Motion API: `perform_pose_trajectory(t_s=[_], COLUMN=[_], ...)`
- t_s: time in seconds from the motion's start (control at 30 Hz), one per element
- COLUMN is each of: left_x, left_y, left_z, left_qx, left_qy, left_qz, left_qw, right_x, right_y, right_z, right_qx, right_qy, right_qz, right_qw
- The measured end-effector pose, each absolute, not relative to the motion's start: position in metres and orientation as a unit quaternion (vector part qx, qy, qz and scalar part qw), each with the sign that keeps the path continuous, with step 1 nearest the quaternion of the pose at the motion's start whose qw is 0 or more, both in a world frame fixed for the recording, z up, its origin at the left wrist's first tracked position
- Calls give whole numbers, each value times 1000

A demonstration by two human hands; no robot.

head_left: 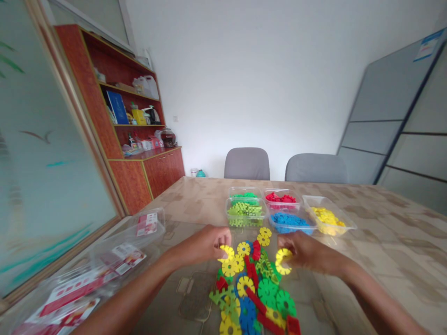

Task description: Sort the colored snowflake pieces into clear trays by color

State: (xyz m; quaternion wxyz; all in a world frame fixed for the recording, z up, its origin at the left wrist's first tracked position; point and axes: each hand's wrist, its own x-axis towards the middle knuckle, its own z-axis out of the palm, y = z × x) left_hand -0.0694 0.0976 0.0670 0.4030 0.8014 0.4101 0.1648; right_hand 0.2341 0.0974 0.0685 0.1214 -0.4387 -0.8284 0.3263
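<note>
My left hand (212, 242) pinches a yellow notched plastic disc (228, 251) at the left side of a loose pile. On the other side, my right hand (301, 249) has its fingers closed on a second yellow notched disc (280, 263), partly covered by the fingers. Between and below the hands lies the mixed pile, with green notched discs (267, 292), blue pieces (247, 312), red pieces (256, 300) and light-green pieces (228, 300). Two joined yellow discs (264, 236) lie at its far end.
Beyond the pile stand clear tubs of sorted pieces: light green (245, 211), dark green (244, 197), red (280, 200), blue (291, 221) and yellow (327, 218). Clear plastic packaging with labels (127, 257) lies at the left. Two grey chairs (247, 164) stand behind the table.
</note>
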Motion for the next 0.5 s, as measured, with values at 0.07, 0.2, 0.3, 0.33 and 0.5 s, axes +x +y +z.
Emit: perform_pose_trajectory(t_s=[0.07,0.2,0.3,0.33,0.5], left_x=[-58,-40,-34,-33,-28], left_y=[96,87,82,82,82], left_z=[63,56,54,52,41], left_qx=[781,740,698,687,655], left_qy=[402,376,359,356,342], left_qz=[184,196,209,217,265], left_qw=[440,522,583,595,620], right_x=[223,200,190,188,185], right_y=[96,91,88,87,87], right_z=[69,58,50,48,45], right_qx=[-415,-354,-328,-320,-310], right_qy=[-826,-800,-775,-763,-726], right_qz=[346,417,460,483,547], right_qw=[158,247,284,288,279])
